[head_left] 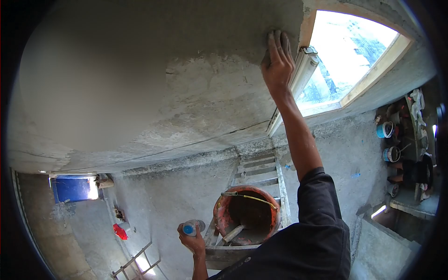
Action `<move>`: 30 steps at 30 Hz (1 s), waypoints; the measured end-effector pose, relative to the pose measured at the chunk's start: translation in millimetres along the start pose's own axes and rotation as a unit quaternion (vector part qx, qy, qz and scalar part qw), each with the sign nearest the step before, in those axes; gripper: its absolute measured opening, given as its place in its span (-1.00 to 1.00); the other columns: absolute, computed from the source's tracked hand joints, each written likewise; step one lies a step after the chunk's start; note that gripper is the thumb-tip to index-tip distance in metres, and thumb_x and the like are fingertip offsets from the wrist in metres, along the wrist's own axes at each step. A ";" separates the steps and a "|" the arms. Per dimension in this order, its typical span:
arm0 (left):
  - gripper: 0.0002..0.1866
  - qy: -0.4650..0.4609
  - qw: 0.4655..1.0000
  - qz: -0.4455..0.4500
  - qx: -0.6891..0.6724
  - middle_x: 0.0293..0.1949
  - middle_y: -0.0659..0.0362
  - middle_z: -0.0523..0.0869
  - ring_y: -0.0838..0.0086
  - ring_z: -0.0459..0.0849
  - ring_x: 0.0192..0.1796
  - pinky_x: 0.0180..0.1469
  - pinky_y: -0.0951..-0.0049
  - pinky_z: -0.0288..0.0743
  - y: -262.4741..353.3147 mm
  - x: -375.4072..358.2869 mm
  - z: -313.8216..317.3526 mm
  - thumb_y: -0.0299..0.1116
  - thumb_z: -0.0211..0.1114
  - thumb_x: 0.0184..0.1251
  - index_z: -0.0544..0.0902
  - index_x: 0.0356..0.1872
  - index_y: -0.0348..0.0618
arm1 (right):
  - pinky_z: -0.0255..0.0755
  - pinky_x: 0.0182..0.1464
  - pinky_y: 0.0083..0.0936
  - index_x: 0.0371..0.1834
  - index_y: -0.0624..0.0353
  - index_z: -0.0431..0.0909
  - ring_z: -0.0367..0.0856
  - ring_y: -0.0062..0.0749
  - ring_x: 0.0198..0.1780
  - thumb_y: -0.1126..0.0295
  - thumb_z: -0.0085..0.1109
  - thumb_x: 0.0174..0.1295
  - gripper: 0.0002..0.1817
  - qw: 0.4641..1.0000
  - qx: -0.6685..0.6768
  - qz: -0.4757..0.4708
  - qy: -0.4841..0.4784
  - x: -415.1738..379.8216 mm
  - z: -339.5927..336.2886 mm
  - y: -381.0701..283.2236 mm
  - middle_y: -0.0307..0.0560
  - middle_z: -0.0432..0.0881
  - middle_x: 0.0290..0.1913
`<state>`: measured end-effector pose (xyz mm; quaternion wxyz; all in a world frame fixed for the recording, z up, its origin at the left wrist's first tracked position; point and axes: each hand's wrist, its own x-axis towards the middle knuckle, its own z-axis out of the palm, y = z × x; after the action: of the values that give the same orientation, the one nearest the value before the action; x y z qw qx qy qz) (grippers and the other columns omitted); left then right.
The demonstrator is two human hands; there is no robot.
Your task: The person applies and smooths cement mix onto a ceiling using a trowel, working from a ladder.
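Grey plastered ceiling (154,84), partly smoothed. Right hand (277,63) lies open, flat against it; left hand (192,240) grips a bottle (191,227) beside an orange bucket (247,214).

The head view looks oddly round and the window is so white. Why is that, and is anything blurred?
Head view: a fisheye lens bends the straight ladder and walls and leaves black corners; the window is blown out by daylight, the room dimmer; the right hand on the ceiling is sharp, and the left hand with its bottle is fairly sharp too.
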<state>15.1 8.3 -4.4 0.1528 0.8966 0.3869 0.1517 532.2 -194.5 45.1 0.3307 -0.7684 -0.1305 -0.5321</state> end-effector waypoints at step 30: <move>-0.45 -0.015 1.000 -0.018 -0.013 -0.11 -0.12 0.57 -0.09 0.55 -0.06 -0.01 0.00 0.37 -7.7 -1.1 2.4 -0.25 0.45 0.08 0.39 0.01 -0.28 | 0.43 0.25 -0.30 0.08 0.06 0.60 0.49 -0.11 0.23 0.79 0.09 -0.20 -0.34 0.983 0.152 -0.043 -0.096 -51.4 -0.1 -13.0 -0.03 0.55 0.17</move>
<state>10.3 12.2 -9.8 0.1731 0.8897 0.3983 0.1408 504.4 -177.1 3.5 0.4063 -0.7504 -0.2745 -0.4433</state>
